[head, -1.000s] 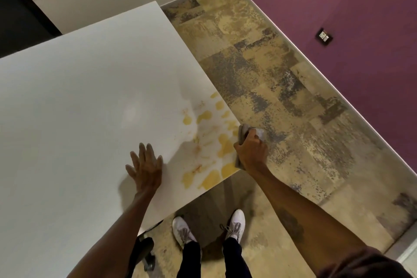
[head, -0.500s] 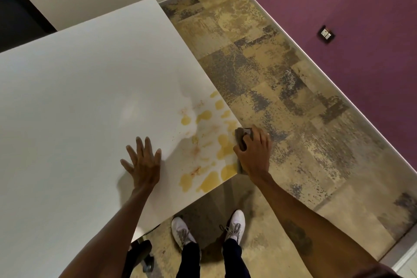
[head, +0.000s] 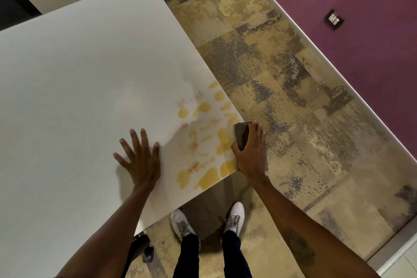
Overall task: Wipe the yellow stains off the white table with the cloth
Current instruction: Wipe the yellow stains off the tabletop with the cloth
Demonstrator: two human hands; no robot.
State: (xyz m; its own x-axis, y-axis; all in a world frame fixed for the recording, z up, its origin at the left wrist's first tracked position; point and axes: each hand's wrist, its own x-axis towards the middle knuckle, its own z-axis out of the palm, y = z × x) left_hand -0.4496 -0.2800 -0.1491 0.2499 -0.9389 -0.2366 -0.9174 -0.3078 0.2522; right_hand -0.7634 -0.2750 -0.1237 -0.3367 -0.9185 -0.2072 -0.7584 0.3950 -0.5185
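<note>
Yellow stains with some reddish smears cover the near right corner of the white table. At the table's right edge, beside the stains, my right hand presses a folded grey-brown cloth; part of the cloth pokes out above my fingers. My left hand lies flat on the tabletop with fingers spread, just left of the stained patch, holding nothing.
Mottled tan and grey carpet runs along the table's right side. A purple wall with a socket stands beyond it. My feet in white shoes stand under the table's near corner. A dark chair base shows below the table edge.
My right hand has opened out flatter over the cloth and stays at the table's right edge. The left hand has spread its fingers a little wider. The stains look unchanged.
</note>
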